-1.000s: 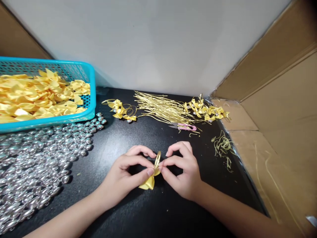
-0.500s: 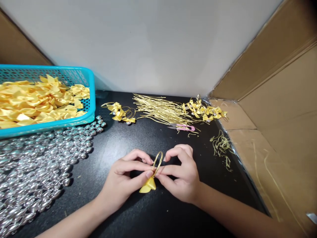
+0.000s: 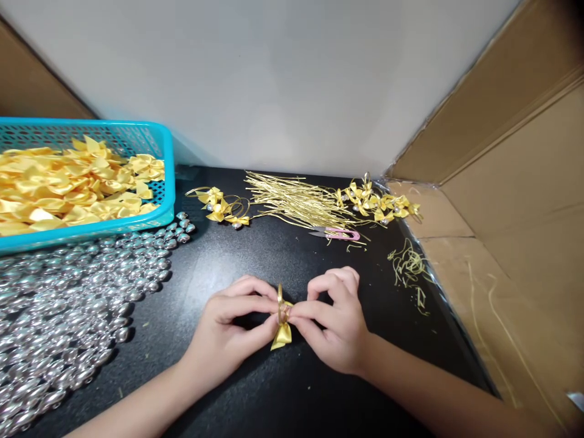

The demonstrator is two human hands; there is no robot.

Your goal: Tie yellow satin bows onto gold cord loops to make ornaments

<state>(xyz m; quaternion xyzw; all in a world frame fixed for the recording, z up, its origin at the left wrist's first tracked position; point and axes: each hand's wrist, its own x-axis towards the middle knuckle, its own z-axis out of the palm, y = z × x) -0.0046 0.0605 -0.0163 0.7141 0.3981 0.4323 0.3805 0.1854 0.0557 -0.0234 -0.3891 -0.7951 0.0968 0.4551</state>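
My left hand (image 3: 237,319) pinches a loop of gold cord (image 3: 280,297) between thumb and fingers. A yellow satin bow (image 3: 281,337) sits against the loop, one tail hanging below the fingertips. From the other side, my right hand (image 3: 331,316) has thumb and forefinger pressed together at the middle of the bow; its other fingers are curled. The fingertips cover the knot, so how cord and bow join there is hidden. Both hands are just above the black tabletop (image 3: 255,401).
A turquoise basket (image 3: 166,164) holds many yellow bows. Shiny silver beads (image 3: 77,304) spread across the left. At the back lie gold cords (image 3: 296,198), pink thread snips (image 3: 342,233) and bows with beads on loops (image 3: 219,207). Cord scraps (image 3: 407,266) lie near the cardboard (image 3: 497,322) at right.
The gold loop has turned more edge-on and shifted slightly left. The bow has rotated, with part now showing behind the loop. Both hands stay in nearly the same place.
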